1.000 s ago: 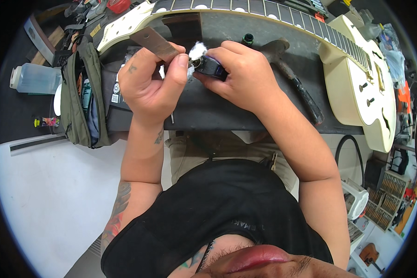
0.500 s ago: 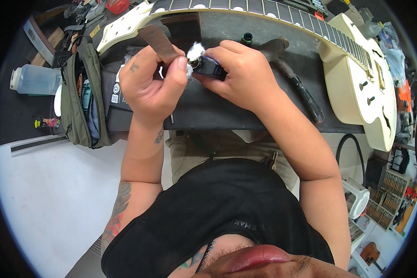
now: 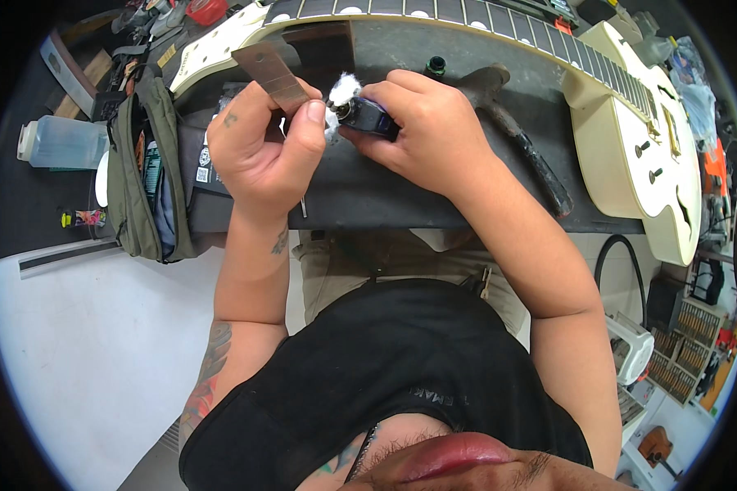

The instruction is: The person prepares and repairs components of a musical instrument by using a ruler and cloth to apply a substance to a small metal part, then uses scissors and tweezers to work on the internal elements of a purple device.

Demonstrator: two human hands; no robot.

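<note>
My left hand (image 3: 264,151) is closed, thumb and fingers pinching a flat brown strip (image 3: 272,75) with a small hole near its far end. My right hand (image 3: 434,123) wraps round a small dark bottle (image 3: 372,119), tilted so its mouth points left toward my left fingertips. White cotton (image 3: 345,87) shows around the bottle's mouth, close to my left thumb; what supports it is hidden. Just beyond my right hand, a dark green cap (image 3: 436,68) rests on the black work surface (image 3: 368,192).
A cream electric guitar (image 3: 610,139) stretches across the far side and right. A hammer (image 3: 520,139) lies right of my forearm. At left are an open olive pouch (image 3: 149,172) and a clear bottle (image 3: 65,141). A dark brown block (image 3: 323,47) sits under the guitar neck.
My left hand has shifted slightly left, and the brown strip's far end has swung left with it. The right hand and dark bottle have barely moved.
</note>
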